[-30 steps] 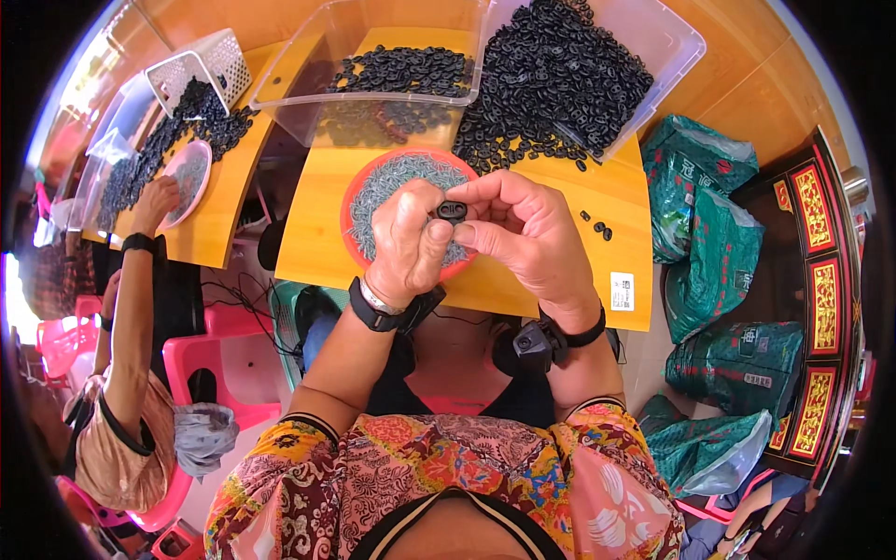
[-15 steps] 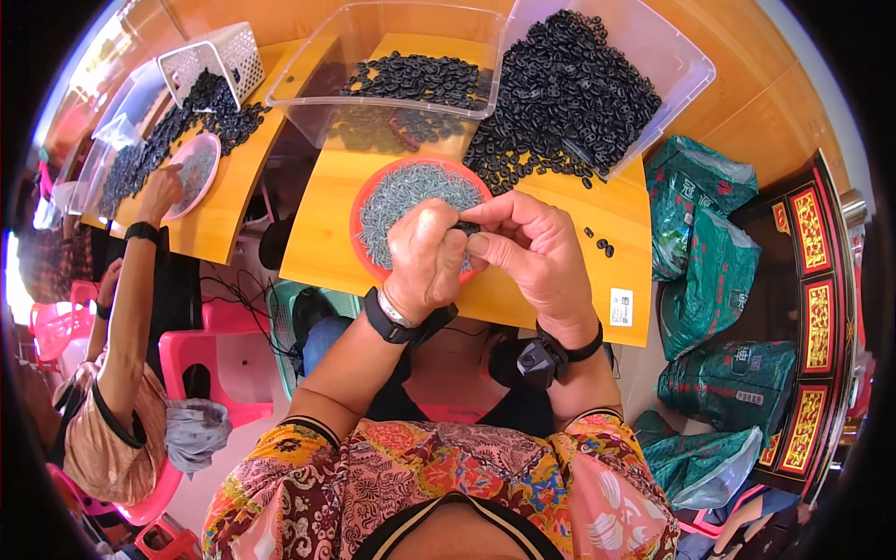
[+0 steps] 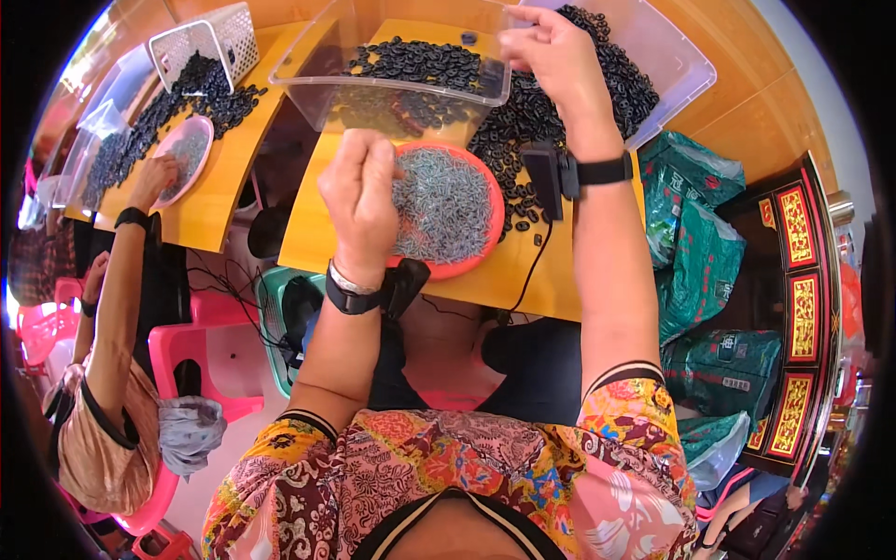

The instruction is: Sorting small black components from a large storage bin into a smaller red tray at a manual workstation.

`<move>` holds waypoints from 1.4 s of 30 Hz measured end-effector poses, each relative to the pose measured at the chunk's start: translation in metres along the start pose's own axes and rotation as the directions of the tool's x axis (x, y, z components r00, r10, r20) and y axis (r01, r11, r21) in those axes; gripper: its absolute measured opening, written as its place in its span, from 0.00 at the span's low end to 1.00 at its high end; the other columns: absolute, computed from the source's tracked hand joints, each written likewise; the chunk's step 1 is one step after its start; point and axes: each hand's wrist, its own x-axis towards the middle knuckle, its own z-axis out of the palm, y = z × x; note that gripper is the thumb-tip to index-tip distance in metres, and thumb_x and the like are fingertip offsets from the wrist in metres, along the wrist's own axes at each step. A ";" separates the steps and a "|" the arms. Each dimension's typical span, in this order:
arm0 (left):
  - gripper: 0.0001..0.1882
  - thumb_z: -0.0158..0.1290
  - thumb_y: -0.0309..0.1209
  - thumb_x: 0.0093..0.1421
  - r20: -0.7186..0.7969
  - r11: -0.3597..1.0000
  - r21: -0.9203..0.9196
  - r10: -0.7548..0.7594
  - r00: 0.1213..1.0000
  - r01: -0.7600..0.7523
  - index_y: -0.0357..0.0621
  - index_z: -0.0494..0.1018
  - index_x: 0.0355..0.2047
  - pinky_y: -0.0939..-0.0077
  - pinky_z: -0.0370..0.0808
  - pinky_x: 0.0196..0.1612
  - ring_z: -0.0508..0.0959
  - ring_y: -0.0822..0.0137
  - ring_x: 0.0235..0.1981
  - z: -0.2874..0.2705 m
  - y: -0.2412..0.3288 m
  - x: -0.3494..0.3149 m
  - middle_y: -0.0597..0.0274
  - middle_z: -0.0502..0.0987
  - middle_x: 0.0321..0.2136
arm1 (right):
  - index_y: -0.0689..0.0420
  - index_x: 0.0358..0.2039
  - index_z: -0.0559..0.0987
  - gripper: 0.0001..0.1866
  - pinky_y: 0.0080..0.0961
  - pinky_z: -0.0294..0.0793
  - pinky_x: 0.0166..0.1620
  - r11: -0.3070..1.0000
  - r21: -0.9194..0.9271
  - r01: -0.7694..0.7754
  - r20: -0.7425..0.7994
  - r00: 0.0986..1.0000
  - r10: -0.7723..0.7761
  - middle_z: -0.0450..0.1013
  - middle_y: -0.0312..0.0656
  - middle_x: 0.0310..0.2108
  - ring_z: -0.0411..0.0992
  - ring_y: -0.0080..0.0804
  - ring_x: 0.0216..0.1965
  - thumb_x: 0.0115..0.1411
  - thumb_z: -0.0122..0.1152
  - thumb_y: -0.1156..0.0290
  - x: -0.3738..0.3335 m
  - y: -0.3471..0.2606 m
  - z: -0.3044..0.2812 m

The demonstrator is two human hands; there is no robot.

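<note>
My left hand (image 3: 359, 205) is closed in a fist at the left rim of a red round tray (image 3: 497, 201); whatever its fingers hold is hidden. Small grey metal screws (image 3: 439, 205) fill that tray. My right hand (image 3: 555, 61) reaches far forward, over the right end of a clear plastic bin (image 3: 392, 91), its index finger stretched out and nothing visible in its fingers. A small dark piece (image 3: 469, 38) shows to the left of these fingertips. Inside the bin lie many black oval plastic pieces (image 3: 411, 70). My right forearm partly covers a larger heap of black pieces (image 3: 513, 121).
A second clear bin (image 3: 686, 75) lies tipped behind the heap. Green bags (image 3: 700, 271) stand right of the wooden table (image 3: 313, 215). At left, a co-worker's hand (image 3: 154, 179) is at a pink dish (image 3: 201, 154), near a white basket (image 3: 201, 51). A cable hangs by my right wrist.
My hands have parted from their pinch above the tray. The right went forward and right to the clear bin; the left drew back left. The dark piece now shows over the bin.
</note>
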 end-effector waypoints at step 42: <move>0.11 0.47 0.30 0.62 0.273 0.976 0.126 -0.204 0.940 0.175 0.36 0.69 0.25 0.81 0.63 0.24 0.66 0.77 0.20 0.016 -0.010 -0.009 0.67 0.67 0.15 | 0.55 0.20 0.76 0.05 0.37 0.72 0.37 0.685 -0.660 0.308 0.222 0.951 -0.214 0.70 0.42 0.25 0.71 0.43 0.34 0.49 0.58 0.71 -0.160 0.071 0.057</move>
